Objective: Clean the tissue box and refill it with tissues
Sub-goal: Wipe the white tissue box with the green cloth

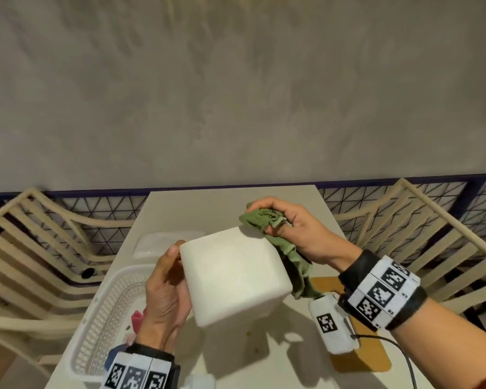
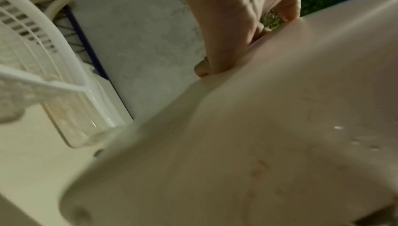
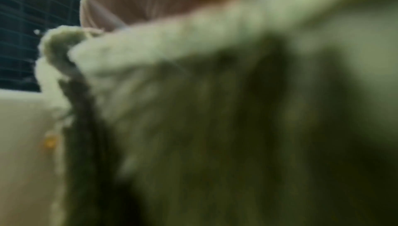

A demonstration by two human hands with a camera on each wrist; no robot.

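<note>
The white tissue box (image 1: 233,273) is held tilted above the table (image 1: 264,357), between the two hands, with a plain face turned up toward the head camera. It sits in front of the person, over the middle of the table, clear of the surface; its shadow falls on the tabletop beneath.

The left hand (image 1: 166,293) grips the box by its left side: the thumb lies along the upper left edge, and the palm is against the side. The other fingers are hidden behind the box in the head view; the left wrist view shows fingers curled over an edge of the box (image 2: 258,144).

The right hand (image 1: 295,228) is closed around a bunched green cloth (image 1: 267,220), pressing it against the far right corner of the box. The loose end of the cloth hangs down along the right side of the box. In the right wrist view the cloth (image 3: 215,110) fills nearly everything and is blurred.

A white plastic basket (image 1: 104,313) stands on the table left of the box, near the left wrist. A clear wrapped pack (image 1: 155,244) lies farther back on the table. Slatted chairs (image 1: 37,248) stand at both sides.
</note>
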